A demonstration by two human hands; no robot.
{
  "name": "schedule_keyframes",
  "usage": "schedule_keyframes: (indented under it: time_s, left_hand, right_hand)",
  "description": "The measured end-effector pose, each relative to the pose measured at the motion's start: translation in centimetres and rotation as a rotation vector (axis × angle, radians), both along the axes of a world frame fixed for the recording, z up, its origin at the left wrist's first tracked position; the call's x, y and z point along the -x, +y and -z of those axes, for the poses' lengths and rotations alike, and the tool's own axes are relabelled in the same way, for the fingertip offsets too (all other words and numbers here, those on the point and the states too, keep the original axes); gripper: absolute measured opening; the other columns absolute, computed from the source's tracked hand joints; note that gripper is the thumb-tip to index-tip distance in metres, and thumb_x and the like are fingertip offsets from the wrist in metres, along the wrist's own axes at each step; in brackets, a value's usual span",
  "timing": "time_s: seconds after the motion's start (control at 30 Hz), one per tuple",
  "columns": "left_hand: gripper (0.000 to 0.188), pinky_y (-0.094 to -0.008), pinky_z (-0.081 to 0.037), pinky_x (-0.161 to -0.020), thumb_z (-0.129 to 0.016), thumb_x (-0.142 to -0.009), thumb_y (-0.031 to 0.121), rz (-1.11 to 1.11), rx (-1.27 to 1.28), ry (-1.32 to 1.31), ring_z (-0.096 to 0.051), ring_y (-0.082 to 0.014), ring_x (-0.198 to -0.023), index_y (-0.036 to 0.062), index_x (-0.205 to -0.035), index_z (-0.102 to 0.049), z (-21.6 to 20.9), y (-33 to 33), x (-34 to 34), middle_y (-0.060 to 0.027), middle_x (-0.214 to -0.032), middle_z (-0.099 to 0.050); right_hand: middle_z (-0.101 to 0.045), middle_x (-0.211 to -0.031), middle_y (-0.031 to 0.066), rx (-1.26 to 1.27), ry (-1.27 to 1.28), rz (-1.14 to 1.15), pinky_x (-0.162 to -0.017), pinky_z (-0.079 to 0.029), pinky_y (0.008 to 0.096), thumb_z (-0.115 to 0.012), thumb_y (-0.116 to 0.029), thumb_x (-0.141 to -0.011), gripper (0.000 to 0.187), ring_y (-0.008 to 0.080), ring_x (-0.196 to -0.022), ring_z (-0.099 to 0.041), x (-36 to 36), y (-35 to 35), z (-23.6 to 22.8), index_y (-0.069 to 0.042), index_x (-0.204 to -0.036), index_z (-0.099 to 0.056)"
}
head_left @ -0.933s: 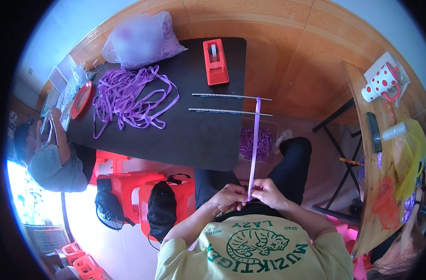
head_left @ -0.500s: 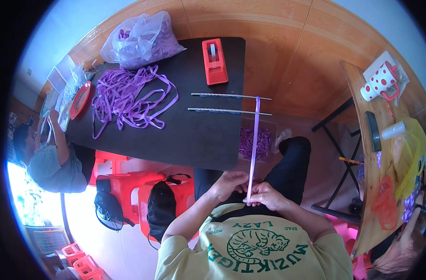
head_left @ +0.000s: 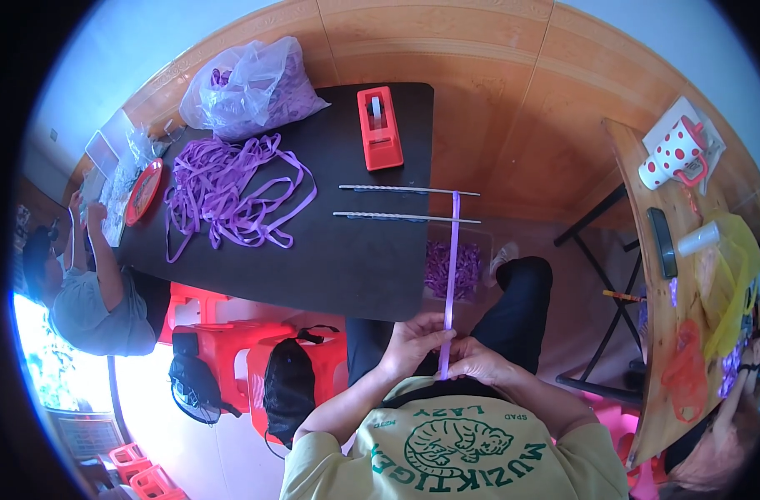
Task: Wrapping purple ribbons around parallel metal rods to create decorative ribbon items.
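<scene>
A narrow purple ribbon (head_left: pixel 453 267) runs taut from two metal chopsticks toward my lap. The far chopstick (head_left: pixel 397 189) and the near chopstick (head_left: pixel 388 217) lie parallel, their tips jutting past the right edge of the black table (head_left: pixel 347 275). At the far one the ribbon's end is looped. My left hand (head_left: pixel 415 343) pinches the ribbon partway down, fingertips closed on it. Just below, my right hand (head_left: pixel 476 363) is closed about the ribbon's lower end; its fingertips are partly hidden.
A heap of loose purple ribbon (head_left: pixel 226 192), a plastic bag of ribbon (head_left: pixel 255 92) and a red tape dispenser (head_left: pixel 381 129) occupy the table. Below its edge sits a bin of purple pieces (head_left: pixel 452 271). A wooden table (head_left: pixel 647 275) stands right; another person (head_left: pixel 101 304) sits left.
My left fingers have come onto the ribbon, above my right hand. The whole view has shifted slightly, so the table appears lower. The chopsticks keep their place on the table.
</scene>
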State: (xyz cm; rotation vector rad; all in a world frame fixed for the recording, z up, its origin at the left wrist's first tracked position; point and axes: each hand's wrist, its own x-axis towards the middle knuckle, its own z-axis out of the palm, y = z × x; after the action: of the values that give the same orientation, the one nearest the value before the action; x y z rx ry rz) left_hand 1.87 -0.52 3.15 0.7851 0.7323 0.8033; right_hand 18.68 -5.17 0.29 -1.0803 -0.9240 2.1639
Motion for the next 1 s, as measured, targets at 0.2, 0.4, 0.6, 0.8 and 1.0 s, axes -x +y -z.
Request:
schedule_keyframes:
  time_s: [0.2,0.4,0.6,0.8,1.0]
  left_hand:
    - [0.015,-0.0257,-0.051,-0.07,-0.065,-0.086,0.003,-0.059,-0.018,0.081,-0.063,-0.0124,-0.075,-0.0018,-0.1,-0.066,1.0,0.1,-1.0,-0.0086,-0.087,-0.068]
    - [0.016,-0.0211,-0.049,-0.063,-0.062,-0.09,0.011,-0.159,0.046,0.17,-0.06,-0.0088,-0.07,0.0012,-0.102,-0.066,0.4,1.3,-3.4,-0.0052,-0.083,-0.067]
    - [0.022,-0.0223,-0.048,-0.063,-0.055,-0.095,0.016,-0.278,-0.047,0.169,-0.06,-0.0099,-0.068,0.0006,-0.107,-0.064,0.9,3.5,-5.9,-0.0059,-0.082,-0.066]
    - [0.021,-0.021,-0.041,-0.049,-0.052,-0.097,0.019,-0.322,0.071,0.112,-0.055,-0.0086,-0.058,0.0021,-0.105,-0.062,0.6,3.1,-6.1,-0.0021,-0.072,-0.06]
    - [0.02,-0.0192,-0.037,-0.047,-0.053,-0.097,0.023,-0.33,0.117,0.11,-0.051,-0.0059,-0.053,0.0058,-0.1,-0.063,0.5,3.0,-5.3,0.002,-0.066,-0.056]
  right_hand:
    - [-0.058,-0.069,-0.0017,-0.018,0.024,-0.046,-0.061,-0.041,0.0215,-0.078,-0.005,-0.069,0.016,0.0083,-0.065,-0.054,-0.1,0.3,1.0,-0.005,-0.079,-0.065]
    - [-0.06,-0.073,-0.0016,-0.05,-0.008,-0.06,-0.069,-0.042,0.0224,-0.08,-0.005,-0.069,0.017,0.0093,-0.072,-0.056,-0.4,0.7,0.7,-0.005,-0.078,-0.065]
    - [-0.06,-0.071,-0.0026,-0.072,-0.048,-0.101,-0.064,-0.04,0.0227,-0.079,-0.006,-0.068,0.016,0.0068,-0.066,-0.052,-0.5,1.0,1.4,-0.004,-0.079,-0.067]
    - [-0.066,-0.079,0.0018,-0.131,-0.128,-0.071,-0.066,-0.045,0.0218,-0.068,-0.013,-0.083,0.014,0.0072,-0.073,-0.058,-2.0,1.9,1.1,-0.001,-0.09,-0.068]
    - [-0.062,-0.084,0.0091,-1.285,-1.002,0.799,-0.062,-0.046,0.0323,-0.064,0.006,-0.076,0.022,0.0241,-0.073,-0.06,-4.5,8.0,-0.5,-0.005,-0.094,-0.064]
